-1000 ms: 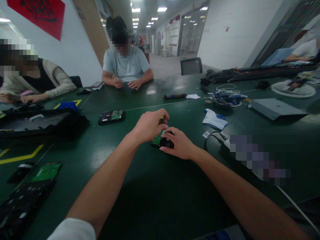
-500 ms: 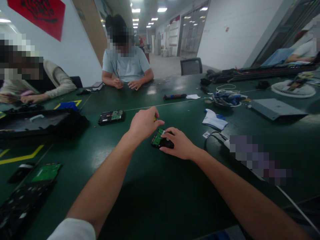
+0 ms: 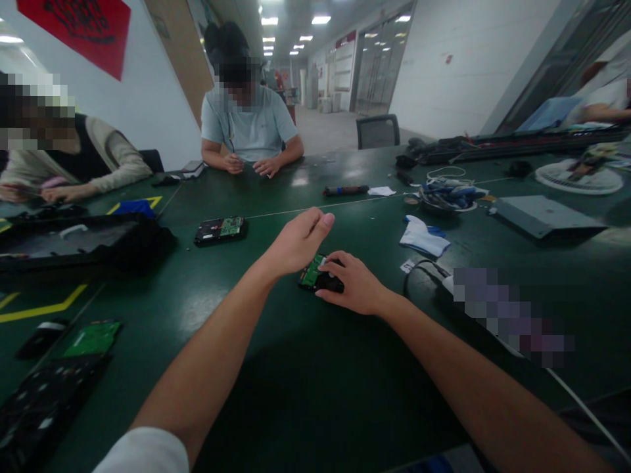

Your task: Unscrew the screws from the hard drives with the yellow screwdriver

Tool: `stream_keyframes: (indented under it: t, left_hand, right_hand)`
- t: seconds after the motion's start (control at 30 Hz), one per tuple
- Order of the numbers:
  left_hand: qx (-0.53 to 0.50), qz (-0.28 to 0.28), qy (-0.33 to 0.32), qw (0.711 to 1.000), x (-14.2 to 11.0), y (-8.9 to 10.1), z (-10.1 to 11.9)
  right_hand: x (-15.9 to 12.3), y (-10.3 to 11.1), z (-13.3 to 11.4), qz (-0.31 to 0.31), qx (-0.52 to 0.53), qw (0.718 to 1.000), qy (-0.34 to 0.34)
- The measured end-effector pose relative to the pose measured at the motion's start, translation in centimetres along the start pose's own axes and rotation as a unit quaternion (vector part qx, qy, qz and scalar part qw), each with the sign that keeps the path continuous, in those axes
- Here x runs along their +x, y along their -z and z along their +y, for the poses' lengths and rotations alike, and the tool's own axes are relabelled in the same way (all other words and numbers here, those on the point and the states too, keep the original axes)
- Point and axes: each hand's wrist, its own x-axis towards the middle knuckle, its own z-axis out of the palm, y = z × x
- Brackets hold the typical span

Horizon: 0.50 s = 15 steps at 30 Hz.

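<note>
1. Here the right hand (image 3: 351,284) lies flat over a small hard drive (image 3: 318,276) on the green surface (image 3: 296,368), fingers spread across its top.
2. Just above it, the left hand (image 3: 296,243) hovers, fingers loosely curled; whether they hold anything cannot be told.
3. A second drive (image 3: 220,230) lies well apart.

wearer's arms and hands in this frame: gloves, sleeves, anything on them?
Both bare: no gloves, watch or rings show on the left hand or the right hand. Forearms uncovered. A white sleeve edge shows on the upper left arm; the right arm's sleeve is out of frame.
</note>
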Motion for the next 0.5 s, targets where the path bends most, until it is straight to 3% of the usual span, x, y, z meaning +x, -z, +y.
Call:
stream_keyframes:
  t: [0.17,0.4,0.5]
  left_hand:
    - [-0.112,-0.022,0.054,0.992,-0.1,-0.8,-0.1]
    - [-0.285,0.048,0.139,0.947,0.5,-2.2,-0.4]
    - [-0.274,0.09,0.14,0.947,0.7,-2.2,-0.9]
  right_hand:
    - [0.1,-0.2,0.1,-0.001,-0.002,1.0,0.001]
    - [0.0,-0.2,0.1,0.012,-0.002,1.0,0.007]
    - [0.0,-0.2,0.0,0.008,-0.001,1.0,0.005]
